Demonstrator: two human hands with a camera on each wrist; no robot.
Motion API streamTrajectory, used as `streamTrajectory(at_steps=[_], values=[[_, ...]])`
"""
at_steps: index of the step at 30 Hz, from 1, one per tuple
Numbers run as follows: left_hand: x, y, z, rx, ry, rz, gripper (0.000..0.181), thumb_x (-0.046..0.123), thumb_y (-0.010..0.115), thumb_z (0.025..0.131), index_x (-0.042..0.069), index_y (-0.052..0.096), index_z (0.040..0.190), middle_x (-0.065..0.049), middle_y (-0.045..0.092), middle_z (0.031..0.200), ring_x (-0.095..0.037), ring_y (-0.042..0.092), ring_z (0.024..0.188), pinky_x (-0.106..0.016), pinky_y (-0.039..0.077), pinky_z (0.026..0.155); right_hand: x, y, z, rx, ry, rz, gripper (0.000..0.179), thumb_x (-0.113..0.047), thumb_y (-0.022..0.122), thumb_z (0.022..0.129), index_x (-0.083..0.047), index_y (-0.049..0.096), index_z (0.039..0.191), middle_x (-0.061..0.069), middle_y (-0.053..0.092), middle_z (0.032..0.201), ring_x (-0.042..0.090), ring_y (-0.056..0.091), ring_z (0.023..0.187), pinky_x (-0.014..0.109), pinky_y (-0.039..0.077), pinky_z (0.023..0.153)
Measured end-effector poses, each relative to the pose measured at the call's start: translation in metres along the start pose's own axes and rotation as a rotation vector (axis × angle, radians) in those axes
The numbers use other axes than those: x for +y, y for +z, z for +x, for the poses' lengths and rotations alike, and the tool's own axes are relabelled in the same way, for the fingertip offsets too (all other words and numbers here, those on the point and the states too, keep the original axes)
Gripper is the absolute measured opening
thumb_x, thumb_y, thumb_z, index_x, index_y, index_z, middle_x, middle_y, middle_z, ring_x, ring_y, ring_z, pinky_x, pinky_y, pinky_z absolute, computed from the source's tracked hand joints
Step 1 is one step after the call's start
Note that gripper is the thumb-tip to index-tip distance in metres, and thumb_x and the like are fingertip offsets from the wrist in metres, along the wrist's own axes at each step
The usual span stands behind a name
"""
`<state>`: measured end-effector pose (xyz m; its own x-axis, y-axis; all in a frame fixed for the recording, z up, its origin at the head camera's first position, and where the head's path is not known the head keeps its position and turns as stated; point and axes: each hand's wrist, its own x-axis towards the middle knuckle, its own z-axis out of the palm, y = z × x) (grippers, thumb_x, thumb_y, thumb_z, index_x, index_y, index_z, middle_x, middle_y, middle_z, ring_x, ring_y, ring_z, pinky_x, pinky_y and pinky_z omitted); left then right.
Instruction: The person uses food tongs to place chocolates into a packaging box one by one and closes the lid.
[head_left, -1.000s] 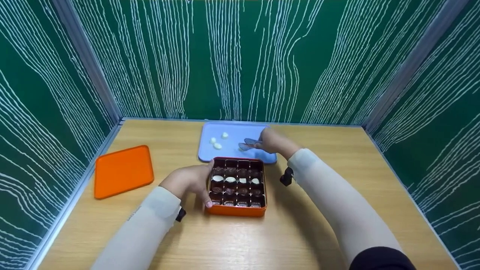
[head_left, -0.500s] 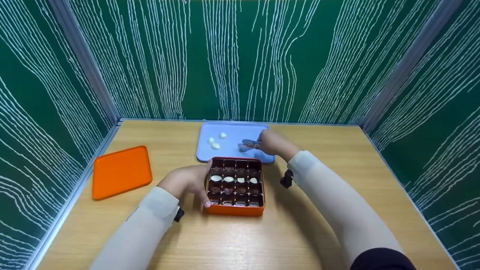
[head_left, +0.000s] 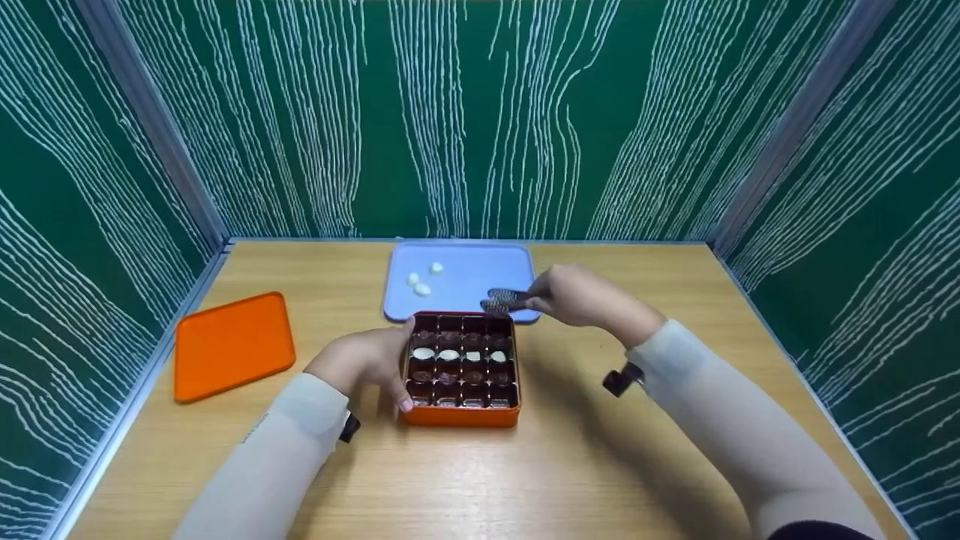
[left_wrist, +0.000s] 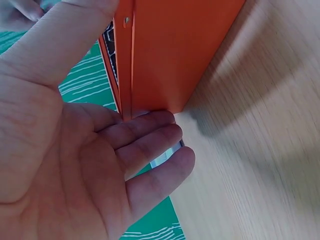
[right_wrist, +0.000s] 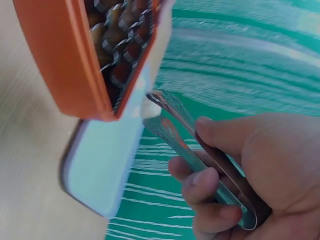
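Over on the left, an orange lid [head_left: 235,347] lies flat on the table [head_left: 465,480], well apart from everything else, maybe so it is out of the way. Next comes the left hand [head_left: 367,358]. It holds the left side of the orange box [head_left: 463,417], with the thumb at the near corner and a finger reaching round the far one. The other fingers are loose and only a little bent, so I think the hand just keeps the box from sliding. The box sits flat in the middle, with little slots inside, which seem meant to stop the sweets rolling together. One row has four white sweets [head_left: 448,355], and there are dark sweets [head_left: 448,379] in the row nearer to me. Behind the box is a blue tray [head_left: 487,262], close by, so the reach is short. Three loose white lumps [head_left: 422,290] lie on its left part. On the right, the right hand [head_left: 581,296] squeezes silver tongs [head_left: 510,295] between thumb and curled fingers. The tips are nearly together, with one white piece [right_wrist: 150,108] between them, by the box's far right corner. I cannot tell if they touch it.
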<state>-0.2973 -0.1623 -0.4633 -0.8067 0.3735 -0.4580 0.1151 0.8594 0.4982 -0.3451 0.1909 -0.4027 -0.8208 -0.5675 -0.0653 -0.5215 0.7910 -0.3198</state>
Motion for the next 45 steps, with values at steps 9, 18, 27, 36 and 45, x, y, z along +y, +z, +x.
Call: streamTrajectory(at_steps=[9, 18, 27, 36, 45], values=[[-0.001, 0.000, -0.001, -0.008, 0.004, 0.012, 0.169, 0.035, 0.111, 0.064, 0.011, -0.007, 0.182, -0.023, 0.016, 0.189, -0.046, 0.025, 0.174, -0.062, 0.020, 0.144, -0.027, -0.004, -0.058, -0.184, -0.127, -0.004, 0.012, -0.022, 0.079, 0.107, -0.016, 0.090, 0.110, 0.003, 0.086, 0.100, 0.008, 0.071, 0.074, 0.029, 0.065, 0.067], [0.001, 0.000, -0.001, -0.010, 0.000, 0.008, 0.169, 0.035, 0.111, 0.066, 0.013, -0.008, 0.183, -0.022, 0.021, 0.189, -0.043, 0.029, 0.174, -0.060, 0.023, 0.144, -0.037, 0.005, -0.068, -0.230, -0.167, -0.128, 0.009, -0.014, 0.081, 0.103, -0.017, 0.089, 0.102, -0.004, 0.083, 0.095, 0.009, 0.066, 0.079, 0.036, 0.066, 0.076], [0.000, 0.000, -0.002, -0.009, 0.001, -0.001, 0.173, 0.037, 0.112, 0.062, 0.015, -0.009, 0.183, -0.022, 0.022, 0.188, -0.044, 0.030, 0.173, -0.061, 0.023, 0.144, -0.044, 0.010, -0.063, -0.276, -0.141, -0.177, 0.009, -0.015, 0.082, 0.102, -0.020, 0.089, 0.103, -0.006, 0.083, 0.094, 0.010, 0.064, 0.076, 0.036, 0.066, 0.077], [0.003, -0.003, -0.003, -0.019, -0.020, 0.001, 0.175, 0.037, 0.111, 0.060, 0.016, -0.012, 0.182, -0.022, 0.018, 0.189, -0.045, 0.026, 0.174, -0.063, 0.020, 0.144, -0.044, -0.002, -0.063, -0.255, -0.112, -0.133, 0.015, -0.018, 0.083, 0.104, -0.015, 0.090, 0.117, 0.002, 0.087, 0.110, 0.017, 0.079, 0.096, 0.045, 0.071, 0.093], [0.002, -0.001, -0.001, -0.017, -0.008, 0.027, 0.172, 0.038, 0.111, 0.062, 0.014, -0.009, 0.182, -0.022, 0.020, 0.188, -0.045, 0.029, 0.173, -0.062, 0.022, 0.144, -0.024, -0.008, -0.056, -0.144, -0.061, -0.006, 0.020, -0.019, 0.077, 0.109, -0.007, 0.086, 0.123, 0.007, 0.086, 0.111, 0.016, 0.075, 0.091, 0.045, 0.071, 0.088]])
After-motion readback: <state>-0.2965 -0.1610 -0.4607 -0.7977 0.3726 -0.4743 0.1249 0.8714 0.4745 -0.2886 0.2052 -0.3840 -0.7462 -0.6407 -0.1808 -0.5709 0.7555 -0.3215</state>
